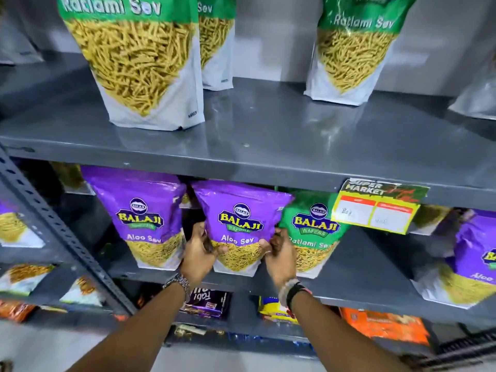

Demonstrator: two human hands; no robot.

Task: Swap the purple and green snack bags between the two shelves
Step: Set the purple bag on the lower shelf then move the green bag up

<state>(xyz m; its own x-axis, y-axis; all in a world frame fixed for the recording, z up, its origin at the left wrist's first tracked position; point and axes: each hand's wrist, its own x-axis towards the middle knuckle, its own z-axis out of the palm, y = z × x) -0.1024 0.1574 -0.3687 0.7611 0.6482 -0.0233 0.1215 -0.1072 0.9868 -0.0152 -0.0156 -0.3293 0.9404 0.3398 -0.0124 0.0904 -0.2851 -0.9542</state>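
Note:
A purple Aloo Sev bag (239, 218) stands on the lower shelf (357, 275), held on both sides. My left hand (200, 255) grips its lower left edge and my right hand (279, 256) grips its lower right edge. Another purple bag (142, 210) stands just left of it, and a third purple bag (472, 253) leans at the far right. A green Ratlami Sev bag (314, 229) stands right of the held bag, partly behind my right hand. On the upper shelf (268, 140) stand green bags: one front left (137, 57), one behind it (217, 41), one right (351, 47).
A yellow price tag (375, 208) hangs from the upper shelf's front edge. A slotted grey upright (53, 226) runs down the left. Dark, yellow and orange packets (383, 323) lie on the shelf below. More snack bags sit on the left rack (16, 232).

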